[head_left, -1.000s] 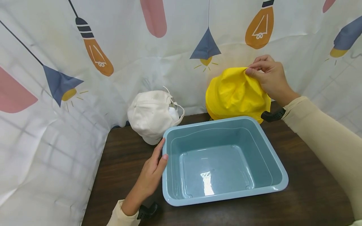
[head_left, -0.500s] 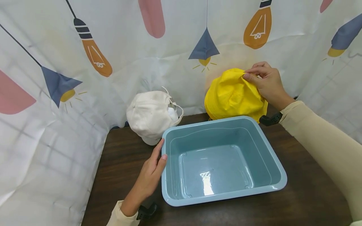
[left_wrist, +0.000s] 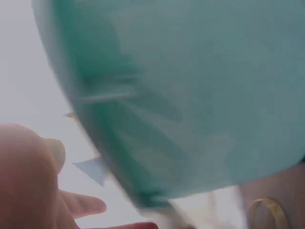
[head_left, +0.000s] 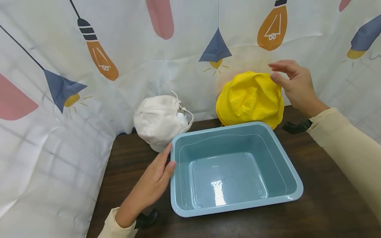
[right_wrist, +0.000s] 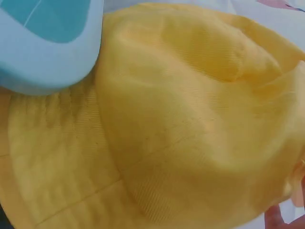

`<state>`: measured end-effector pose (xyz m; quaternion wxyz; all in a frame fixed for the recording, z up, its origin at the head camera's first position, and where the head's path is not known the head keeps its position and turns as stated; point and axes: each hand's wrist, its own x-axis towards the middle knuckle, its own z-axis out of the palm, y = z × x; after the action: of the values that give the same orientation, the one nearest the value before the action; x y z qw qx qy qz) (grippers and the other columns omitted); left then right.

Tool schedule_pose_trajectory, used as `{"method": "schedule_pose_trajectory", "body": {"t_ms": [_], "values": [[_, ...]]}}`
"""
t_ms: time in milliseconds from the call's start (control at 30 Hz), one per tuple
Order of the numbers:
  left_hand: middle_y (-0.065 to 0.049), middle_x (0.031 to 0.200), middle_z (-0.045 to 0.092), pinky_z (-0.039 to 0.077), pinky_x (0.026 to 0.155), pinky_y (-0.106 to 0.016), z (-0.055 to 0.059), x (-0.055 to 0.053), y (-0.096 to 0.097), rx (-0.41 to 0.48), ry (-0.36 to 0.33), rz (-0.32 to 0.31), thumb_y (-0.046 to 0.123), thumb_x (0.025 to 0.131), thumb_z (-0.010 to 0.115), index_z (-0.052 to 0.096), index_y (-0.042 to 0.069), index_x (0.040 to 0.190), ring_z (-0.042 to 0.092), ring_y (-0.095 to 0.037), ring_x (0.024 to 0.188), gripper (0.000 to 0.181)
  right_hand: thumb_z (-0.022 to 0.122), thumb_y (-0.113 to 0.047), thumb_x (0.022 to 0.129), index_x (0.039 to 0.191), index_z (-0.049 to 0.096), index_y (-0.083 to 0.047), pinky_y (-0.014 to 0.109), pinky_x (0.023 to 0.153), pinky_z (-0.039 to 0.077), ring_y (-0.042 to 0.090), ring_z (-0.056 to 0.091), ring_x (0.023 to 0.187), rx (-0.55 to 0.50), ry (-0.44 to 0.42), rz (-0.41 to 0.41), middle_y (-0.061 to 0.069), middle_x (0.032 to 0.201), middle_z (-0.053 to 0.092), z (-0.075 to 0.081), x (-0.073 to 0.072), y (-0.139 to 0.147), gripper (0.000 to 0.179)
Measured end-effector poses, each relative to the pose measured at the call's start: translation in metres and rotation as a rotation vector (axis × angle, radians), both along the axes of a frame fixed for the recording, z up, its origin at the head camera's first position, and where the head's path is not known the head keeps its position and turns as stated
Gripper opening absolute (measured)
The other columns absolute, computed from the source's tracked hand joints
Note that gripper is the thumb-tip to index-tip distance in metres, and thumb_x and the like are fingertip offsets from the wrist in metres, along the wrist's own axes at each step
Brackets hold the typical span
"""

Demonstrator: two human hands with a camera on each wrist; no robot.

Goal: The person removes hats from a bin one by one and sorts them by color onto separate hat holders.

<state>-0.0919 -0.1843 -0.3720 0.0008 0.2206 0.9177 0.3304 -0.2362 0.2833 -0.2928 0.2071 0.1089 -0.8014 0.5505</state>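
Observation:
A light-blue plastic basin (head_left: 226, 167) stands on the dark wooden table in the head view. My left hand (head_left: 152, 183) lies along its left side, fingers extended, fingertips and thumb tip at the rim. Behind the basin's right rear corner is a yellow bucket hat (head_left: 250, 99), its crown dented and its brim partly hidden by the basin. My right hand (head_left: 297, 82) is at the hat's upper right, thumb and fingers spread apart. In the right wrist view the yellow crown (right_wrist: 205, 119) fills most of the picture, with fingertips at the lower right edge.
A white cap (head_left: 157, 115) with a strap loop rests behind the basin's left rear corner. A white curtain (head_left: 184, 76) printed with lamps and bulbs hangs behind and to the left. Dark wooden table (head_left: 131, 168) shows on both sides of the basin.
My right hand has let go of the yellow hat's top and drawn back slightly to the right. My left hand has shifted a little at the basin's rim; basin and caps stay in place.

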Motion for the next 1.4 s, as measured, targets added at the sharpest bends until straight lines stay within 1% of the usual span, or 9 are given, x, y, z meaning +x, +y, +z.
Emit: {"method": "schedule_pose_trajectory", "body": {"t_ms": [133,267,433,600,700,1000,1133,1267,1400], "values": [[-0.007,0.162,0.037,0.039,0.116,-0.054,0.034,-0.005,0.009,-0.109,0.144,-0.020,0.039,0.110,0.044,0.028,0.015,0.162,0.041,-0.026,0.148,0.060,0.062,-0.013,0.102,0.140,0.063,-0.014,0.007,0.102,0.043,0.015,0.046,0.132,0.030,0.003,-0.013,-0.007,0.134,0.056,-0.004,0.008,0.008,0.038],[-0.005,0.161,0.039,0.038,0.118,-0.049,0.065,-0.020,0.028,-0.117,0.247,-0.079,0.042,0.110,0.041,0.033,0.015,0.160,0.040,-0.023,0.148,0.057,0.060,-0.016,0.103,0.143,0.060,-0.018,0.007,0.101,0.042,0.012,0.048,0.129,0.078,-0.011,-0.035,-0.009,0.138,0.056,-0.011,0.017,0.018,0.040],[-0.005,0.156,0.042,0.038,0.119,-0.041,0.089,-0.054,0.058,-0.077,0.251,-0.187,0.046,0.111,0.032,0.038,0.011,0.157,0.043,-0.019,0.143,0.058,0.063,-0.021,0.102,0.144,0.059,-0.019,0.010,0.098,0.044,0.008,0.051,0.124,0.146,-0.024,-0.077,-0.013,0.137,0.056,-0.018,0.025,0.027,0.042],[-0.008,0.152,0.045,0.039,0.117,-0.039,0.104,-0.091,0.089,-0.076,0.247,-0.239,0.048,0.111,0.029,0.039,0.010,0.156,0.047,-0.020,0.138,0.060,0.067,-0.025,0.100,0.144,0.061,-0.021,0.037,0.115,0.043,0.002,0.050,0.118,0.189,-0.067,-0.133,-0.020,0.130,0.052,-0.027,0.030,0.027,0.044],[-0.008,0.153,0.044,0.038,0.119,-0.037,0.111,-0.111,0.105,-0.063,0.242,-0.232,0.049,0.110,0.029,0.038,0.011,0.157,0.045,-0.020,0.139,0.061,0.069,-0.023,0.099,0.143,0.062,-0.020,0.047,0.116,0.040,0.000,0.050,0.116,0.190,-0.064,-0.154,-0.021,0.127,0.052,-0.033,0.032,0.026,0.045],[-0.004,0.159,0.041,0.030,0.124,-0.037,0.120,-0.160,0.149,-0.118,0.163,-0.211,0.056,0.106,0.041,0.037,0.015,0.158,0.038,-0.020,0.147,0.066,0.068,-0.024,0.099,0.144,0.060,-0.019,0.042,0.115,0.042,0.007,0.051,0.118,0.165,-0.046,-0.184,-0.021,0.128,0.051,-0.044,0.032,0.028,0.046],[-0.002,0.155,0.047,0.039,0.117,-0.035,0.114,-0.178,0.167,-0.125,0.089,-0.200,0.057,0.103,0.050,0.045,0.015,0.153,0.046,-0.020,0.140,0.065,0.064,-0.027,0.102,0.145,0.059,-0.020,0.033,0.111,0.041,0.001,0.050,0.116,0.162,-0.048,-0.194,-0.022,0.128,0.051,-0.046,0.027,0.031,0.044],[-0.002,0.151,0.053,0.046,0.109,-0.034,0.106,-0.188,0.180,-0.117,0.017,-0.187,0.053,0.101,0.058,0.053,0.012,0.147,0.054,-0.022,0.131,0.062,0.061,-0.027,0.103,0.144,0.060,-0.020,0.030,0.113,0.036,0.000,0.048,0.116,0.135,-0.031,-0.182,-0.021,0.128,0.052,-0.047,0.017,0.034,0.042],[-0.003,0.144,0.060,0.048,0.106,-0.034,0.099,-0.189,0.187,-0.111,0.007,-0.178,0.047,0.100,0.063,0.061,0.011,0.139,0.057,-0.023,0.127,0.053,0.059,-0.026,0.104,0.143,0.062,-0.020,0.035,0.120,0.031,0.001,0.048,0.116,0.096,-0.033,-0.159,-0.019,0.128,0.054,-0.047,0.007,0.036,0.039]]}}
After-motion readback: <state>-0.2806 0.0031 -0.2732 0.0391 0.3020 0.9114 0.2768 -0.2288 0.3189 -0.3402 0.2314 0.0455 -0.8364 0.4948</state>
